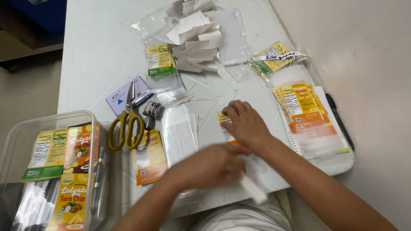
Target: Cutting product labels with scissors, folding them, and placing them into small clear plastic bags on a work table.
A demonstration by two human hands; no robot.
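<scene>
My right hand (245,124) presses flat on an orange and yellow printed label (223,125) lying on a clear plastic bag on the white table (98,47). My left hand (209,164) is blurred with motion just below it, fingers closed on a white paper strip (253,188) that sticks out toward the table's front edge. A stack of clear plastic bags (180,134) lies just left of both hands.
Yellow-handled scissors (126,124) and a small stamp (153,109) lie at left. A clear tub (55,171) of labels stands at the front left. White paper strips (195,38) are piled at the back. Labelled bags (306,113) and a black pen (338,119) lie at right.
</scene>
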